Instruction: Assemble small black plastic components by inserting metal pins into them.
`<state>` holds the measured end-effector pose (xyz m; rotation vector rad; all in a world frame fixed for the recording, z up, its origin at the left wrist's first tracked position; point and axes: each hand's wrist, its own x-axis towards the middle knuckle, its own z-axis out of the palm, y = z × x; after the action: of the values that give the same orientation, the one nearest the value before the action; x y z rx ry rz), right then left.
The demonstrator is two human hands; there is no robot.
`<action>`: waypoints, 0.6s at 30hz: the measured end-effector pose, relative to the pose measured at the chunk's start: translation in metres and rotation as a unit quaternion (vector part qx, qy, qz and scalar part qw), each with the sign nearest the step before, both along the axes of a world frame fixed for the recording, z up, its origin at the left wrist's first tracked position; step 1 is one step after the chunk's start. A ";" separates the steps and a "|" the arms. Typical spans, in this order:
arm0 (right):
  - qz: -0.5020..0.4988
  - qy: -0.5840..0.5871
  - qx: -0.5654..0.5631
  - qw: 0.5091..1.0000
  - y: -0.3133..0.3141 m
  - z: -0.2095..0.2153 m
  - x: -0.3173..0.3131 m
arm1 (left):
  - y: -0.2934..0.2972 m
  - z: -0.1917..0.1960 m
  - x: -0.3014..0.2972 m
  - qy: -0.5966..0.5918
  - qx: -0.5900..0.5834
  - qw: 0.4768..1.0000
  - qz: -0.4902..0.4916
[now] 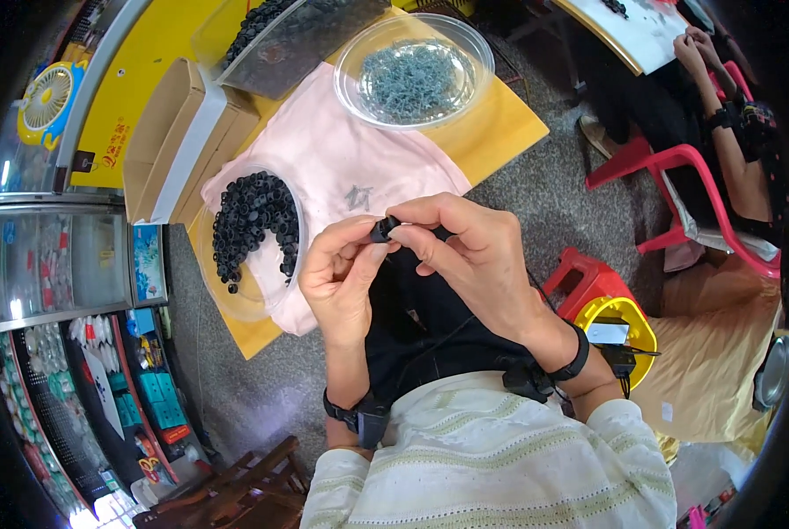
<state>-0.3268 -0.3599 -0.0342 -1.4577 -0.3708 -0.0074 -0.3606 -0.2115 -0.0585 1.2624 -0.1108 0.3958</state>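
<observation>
In front of my lap, both hands meet at a small round black plastic part. My left hand pinches it from the left between thumb and fingertips. From the other side, my right hand has its thumb and forefinger closed on the same part; its other fingers curl inward. Just beyond lies a pink cloth with a small heap of grey pieces on it. To the left, a clear round tub holds many black ring-shaped parts. A clear round bowl farther off contains grey-green small pieces.
The cloth covers a yellow table. A cardboard box and a clear bin of black parts stand at its far left. At right are a red stool, a yellow bucket, a pink chair and another person's hands.
</observation>
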 end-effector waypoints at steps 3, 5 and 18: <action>-0.001 -0.015 0.001 1.000 0.000 -0.001 0.001 | 0.000 0.000 0.001 0.011 0.012 1.000 0.001; -0.003 -0.010 0.005 1.000 0.001 -0.003 0.001 | -0.001 0.001 0.001 0.018 0.001 1.000 0.001; 0.001 0.034 0.039 0.999 0.007 0.001 -0.002 | 0.001 -0.001 0.001 0.039 -0.094 0.995 0.001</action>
<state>-0.3289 -0.3525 -0.0336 -1.3758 -0.3139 0.0292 -0.3598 -0.2108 -0.0592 1.0907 -0.0067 0.3495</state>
